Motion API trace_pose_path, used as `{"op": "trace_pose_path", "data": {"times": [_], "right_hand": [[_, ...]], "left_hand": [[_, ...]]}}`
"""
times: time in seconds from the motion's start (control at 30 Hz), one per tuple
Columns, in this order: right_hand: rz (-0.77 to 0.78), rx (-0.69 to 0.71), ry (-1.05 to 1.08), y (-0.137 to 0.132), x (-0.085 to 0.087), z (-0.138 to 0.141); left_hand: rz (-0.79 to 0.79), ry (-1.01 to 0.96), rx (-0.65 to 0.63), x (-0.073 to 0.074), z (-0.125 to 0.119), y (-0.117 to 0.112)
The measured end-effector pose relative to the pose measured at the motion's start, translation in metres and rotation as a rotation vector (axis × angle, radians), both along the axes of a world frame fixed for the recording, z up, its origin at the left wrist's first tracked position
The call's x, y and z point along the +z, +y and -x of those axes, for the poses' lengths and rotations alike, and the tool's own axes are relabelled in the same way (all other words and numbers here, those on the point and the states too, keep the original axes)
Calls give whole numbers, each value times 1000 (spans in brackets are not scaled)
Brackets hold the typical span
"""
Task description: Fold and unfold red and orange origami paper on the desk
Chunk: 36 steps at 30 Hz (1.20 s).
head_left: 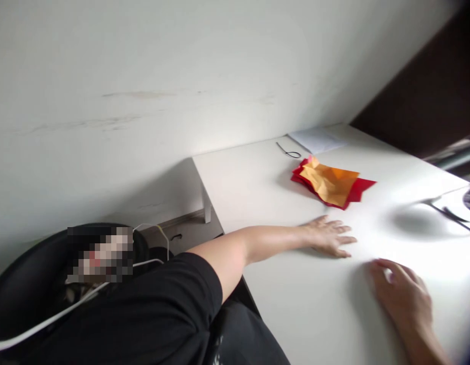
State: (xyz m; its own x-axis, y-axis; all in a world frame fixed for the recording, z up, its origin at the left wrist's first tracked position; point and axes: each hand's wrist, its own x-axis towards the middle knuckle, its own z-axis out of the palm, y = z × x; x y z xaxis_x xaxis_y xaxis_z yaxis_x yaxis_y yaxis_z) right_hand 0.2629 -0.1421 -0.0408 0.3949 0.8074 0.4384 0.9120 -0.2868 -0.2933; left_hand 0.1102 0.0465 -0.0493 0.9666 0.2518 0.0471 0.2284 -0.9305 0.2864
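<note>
My left hand (329, 237) lies flat on the white table (295, 299) with its fingers spread, and nothing is under it that I can see. Close to it, toward the wall, is a loose stack of folded, creased orange paper (331, 183) on red paper (362, 189). My right hand (405, 299) is just above or on the table to the right, slightly blurred. Its thumb and fingers curl together with a small gap between them. The fingertips are hidden, so whether anything is in them I cannot make out.
By the wall lie a black cable tie (291, 153) and white sheets (317, 139). Black-framed glasses (453, 215) sit at the right edge. Left of the table stands a black round chair or bin (25, 284), with a white cable (48, 322) across it. A scuffed wall (143, 61) rises behind.
</note>
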Motion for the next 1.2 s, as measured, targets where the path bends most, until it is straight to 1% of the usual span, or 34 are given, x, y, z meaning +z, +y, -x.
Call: {"op": "trace_pose_path", "data": {"times": [0.07, 0.13, 0.23, 0.3, 0.33, 0.4, 0.43, 0.53, 0.63, 0.73, 0.77, 0.83, 0.97, 1.03, 1.1, 1.17, 1.2], "right_hand": [[35, -36, -27, 3, -15, -7], [56, -45, -31, -1, -20, -10], [109, -37, -14, -14, -15, -8], [122, -39, -7, -18, -9, -5], [117, -42, -1, -18, -7, -4], [113, -45, 11, -16, -3, -4], [111, -48, 15, -14, -2, -5], [111, -34, 36, -12, -1, -10], [109, -4, 63, -18, -2, -15], [123, 31, 83, -27, -2, -17], [121, 29, 87, -29, -2, -16], [118, 17, 96, -31, 0, -14], [131, 21, 108, -31, 5, -10], [120, 28, 115, -32, 6, -10], [106, 40, 129, -35, 7, -11], [91, 52, 144, -37, 7, -13], [81, 55, 148, -39, 6, -14]], "left_hand": [[18, 18, -13, 4, -1, 3], [23, 38, -30, 9, -3, 4], [10, 96, -70, 18, -6, 4], [-9, 98, -91, 22, -9, 4], [-12, 90, -121, 24, -12, 5], [-11, 63, -211, 25, -18, 6], [-7, 47, -231, 25, -23, 7], [-6, 35, -277, 23, -41, 10], [-19, 9, -300, 22, -54, 14], [-39, -52, -300, 20, -53, 15], [-42, -58, -325, 20, -50, 15], [-41, -75, -334, 20, -44, 13], [-34, -138, -330, 26, -39, 12], [-28, -204, -280, 32, -40, 17], [-25, -306, -134, 41, -39, 29], [-57, -419, 43, 49, -35, 47], [-84, -447, 108, 52, -32, 58]]}}
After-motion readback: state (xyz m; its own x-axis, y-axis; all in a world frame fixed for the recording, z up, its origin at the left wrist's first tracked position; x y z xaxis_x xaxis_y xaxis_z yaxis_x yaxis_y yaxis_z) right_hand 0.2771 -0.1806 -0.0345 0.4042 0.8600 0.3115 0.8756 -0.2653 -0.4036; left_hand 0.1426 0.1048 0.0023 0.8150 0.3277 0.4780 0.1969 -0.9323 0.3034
